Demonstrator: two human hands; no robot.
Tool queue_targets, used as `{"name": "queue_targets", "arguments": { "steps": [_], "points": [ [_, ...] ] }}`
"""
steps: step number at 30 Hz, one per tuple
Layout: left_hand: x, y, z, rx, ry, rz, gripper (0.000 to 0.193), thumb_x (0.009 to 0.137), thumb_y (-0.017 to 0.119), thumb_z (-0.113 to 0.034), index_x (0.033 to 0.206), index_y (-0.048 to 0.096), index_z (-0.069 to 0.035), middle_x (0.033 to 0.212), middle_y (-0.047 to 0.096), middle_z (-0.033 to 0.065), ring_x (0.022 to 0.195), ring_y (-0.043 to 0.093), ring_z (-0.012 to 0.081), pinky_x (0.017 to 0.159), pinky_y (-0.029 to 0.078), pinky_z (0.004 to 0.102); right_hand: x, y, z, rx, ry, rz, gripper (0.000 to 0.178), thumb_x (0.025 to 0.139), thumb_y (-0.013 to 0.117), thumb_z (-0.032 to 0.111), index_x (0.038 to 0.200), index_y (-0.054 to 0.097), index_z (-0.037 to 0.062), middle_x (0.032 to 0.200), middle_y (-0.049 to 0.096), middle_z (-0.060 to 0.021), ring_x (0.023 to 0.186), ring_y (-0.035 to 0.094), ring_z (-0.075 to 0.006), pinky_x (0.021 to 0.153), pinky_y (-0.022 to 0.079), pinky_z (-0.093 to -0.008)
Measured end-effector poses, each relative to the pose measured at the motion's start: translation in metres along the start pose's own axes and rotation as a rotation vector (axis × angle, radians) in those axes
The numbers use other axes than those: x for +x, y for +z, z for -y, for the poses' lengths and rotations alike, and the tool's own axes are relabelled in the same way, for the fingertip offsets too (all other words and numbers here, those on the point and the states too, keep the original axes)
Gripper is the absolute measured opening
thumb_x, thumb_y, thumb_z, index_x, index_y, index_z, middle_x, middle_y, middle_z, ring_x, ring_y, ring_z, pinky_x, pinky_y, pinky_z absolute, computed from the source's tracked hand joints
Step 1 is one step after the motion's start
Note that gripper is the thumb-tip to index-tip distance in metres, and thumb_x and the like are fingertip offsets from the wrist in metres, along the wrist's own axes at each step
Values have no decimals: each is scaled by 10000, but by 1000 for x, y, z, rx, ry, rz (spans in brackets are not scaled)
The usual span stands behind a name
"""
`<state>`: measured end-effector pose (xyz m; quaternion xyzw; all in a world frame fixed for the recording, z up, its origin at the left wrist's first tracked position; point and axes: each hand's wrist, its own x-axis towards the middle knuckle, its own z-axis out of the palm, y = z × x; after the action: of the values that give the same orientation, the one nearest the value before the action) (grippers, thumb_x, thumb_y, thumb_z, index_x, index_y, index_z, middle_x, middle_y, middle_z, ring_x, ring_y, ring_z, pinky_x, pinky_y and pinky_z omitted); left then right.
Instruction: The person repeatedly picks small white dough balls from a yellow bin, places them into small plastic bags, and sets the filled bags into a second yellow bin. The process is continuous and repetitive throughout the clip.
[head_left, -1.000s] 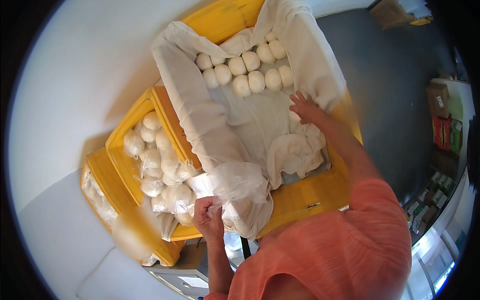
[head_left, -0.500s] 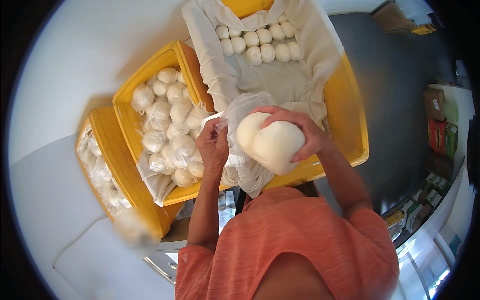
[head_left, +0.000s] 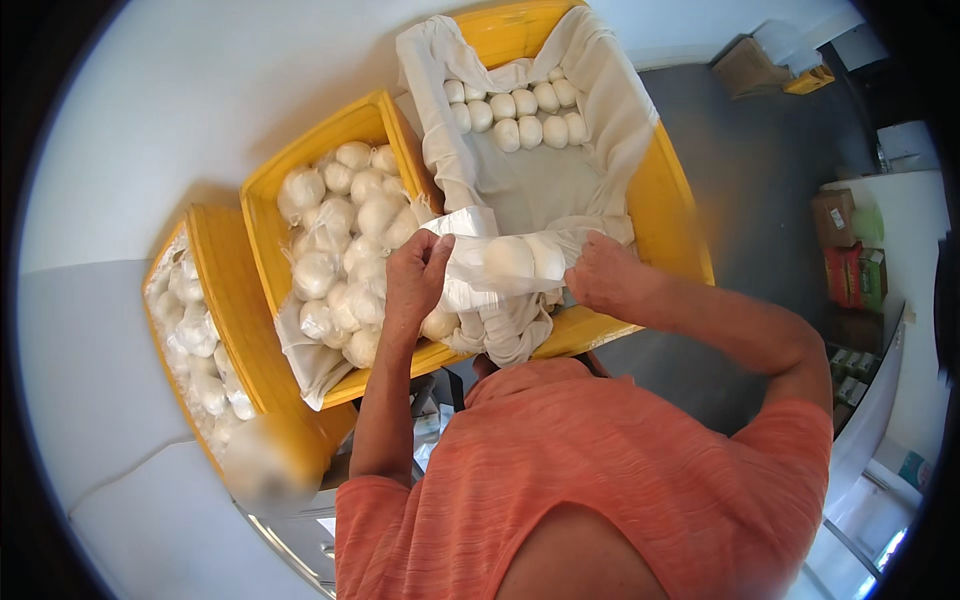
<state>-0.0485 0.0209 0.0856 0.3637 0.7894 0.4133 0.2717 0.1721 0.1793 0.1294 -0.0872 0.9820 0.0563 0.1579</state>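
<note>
A pair of white steamed buns (head_left: 512, 264) now sits inside a clear plastic bag (head_left: 462, 268), stretched level between my hands. My left hand (head_left: 415, 275) is closed on the bag's left side, thumb up, beside a flat sheaf of white plastic (head_left: 465, 222). My right hand (head_left: 603, 275) is closed in a fist on the bag's right end, just past the buns. Both hands are over the near edge of a large yellow crate (head_left: 668, 200) lined with off-white cloth (head_left: 545, 185). Several rows of joined buns (head_left: 528, 130) lie at its far end.
To the left stands a yellow crate (head_left: 262, 215) heaped with bagged buns (head_left: 318, 272). Farther left is another yellow crate (head_left: 235, 325), also with bagged buns (head_left: 195, 330). Cardboard boxes (head_left: 835, 218) sit on a shelf at the right. Bunched cloth hangs over the large crate's near edge.
The buns, gripped bare in my right hand before, are now inside the bag. My right hand has let go of them and taken the bag's right end. The view has shifted slightly.
</note>
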Motion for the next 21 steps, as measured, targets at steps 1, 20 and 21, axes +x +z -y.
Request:
{"name": "queue_targets", "arguments": {
  "steps": [1,20,21],
  "points": [
    [-2,-1,-1,-122,-30,80,250,877,586,-191,717,570,1,563,522,47,559,456,84,539,393,266,-2,-4,3,-45,-35,-96,102,756,596,148,700,547,78,638,550,-56,631,546,-194,615,389,-280],
    [-56,6,-43,-705,17,390,192,833,578,15,1025,578,-1,940,613,52,850,566,99,732,462,244,29,-48,43,2311,236,-365,593,795,666,61,1303,361,27,881,632,-77,598,492,-54,503,393,-191],
    [-57,2,-35,-699,1,379,110,817,595,-1,927,593,-10,882,607,28,799,546,78,705,443,228,28,-42,41,2251,293,-377,522,788,654,47,1245,403,20,855,628,-69,594,490,-52,500,389,-192]
  ]
}}
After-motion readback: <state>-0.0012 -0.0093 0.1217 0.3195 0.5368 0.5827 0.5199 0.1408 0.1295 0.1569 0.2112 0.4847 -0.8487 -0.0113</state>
